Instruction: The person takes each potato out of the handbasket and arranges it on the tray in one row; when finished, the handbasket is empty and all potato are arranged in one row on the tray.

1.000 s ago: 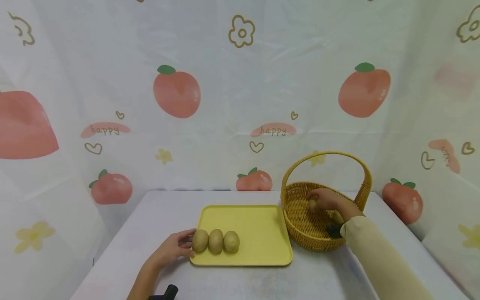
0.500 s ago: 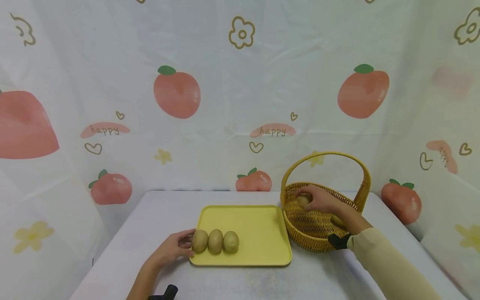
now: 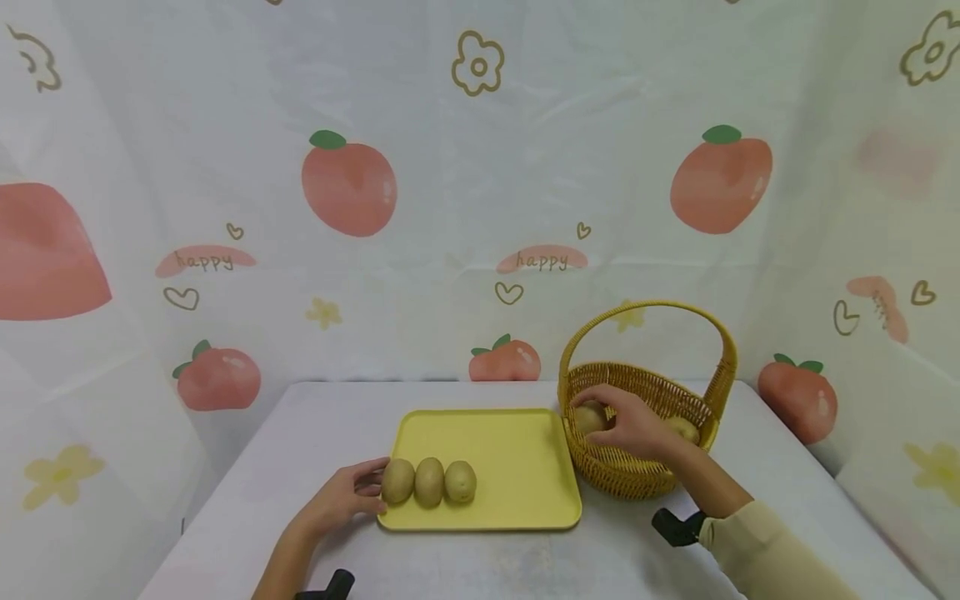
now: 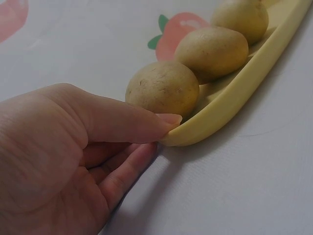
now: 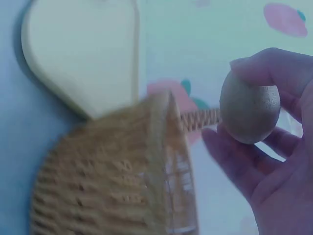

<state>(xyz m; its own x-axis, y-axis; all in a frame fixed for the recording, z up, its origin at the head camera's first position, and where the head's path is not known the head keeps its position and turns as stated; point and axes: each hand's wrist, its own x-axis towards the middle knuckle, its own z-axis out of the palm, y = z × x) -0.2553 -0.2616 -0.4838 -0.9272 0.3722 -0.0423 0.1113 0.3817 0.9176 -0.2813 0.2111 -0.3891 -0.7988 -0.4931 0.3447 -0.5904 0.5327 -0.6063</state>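
Note:
A yellow tray (image 3: 517, 467) lies on the table with three potatoes in a row along its left side: a left one (image 3: 398, 481), a middle one (image 3: 429, 482) and a right one (image 3: 461, 482). My left hand (image 3: 341, 502) pinches the tray's near left corner, thumb on the rim (image 4: 195, 133) and fingers beneath. Over the wicker basket (image 3: 626, 486), my right hand (image 3: 633, 427) grips another potato (image 5: 249, 108) between thumb and fingers, at the side nearest the tray. One more potato (image 3: 682, 429) rests in the basket's right part.
The basket's tall arched handle (image 3: 648, 305) rises above the right hand. The basket stands close against the tray's right edge. A white patterned cloth (image 3: 420, 325) hangs behind the table (image 3: 337, 417).
My right hand has lifted the potato from inside the basket and moved left with it, toward the tray. My left hand stays at the tray's corner.

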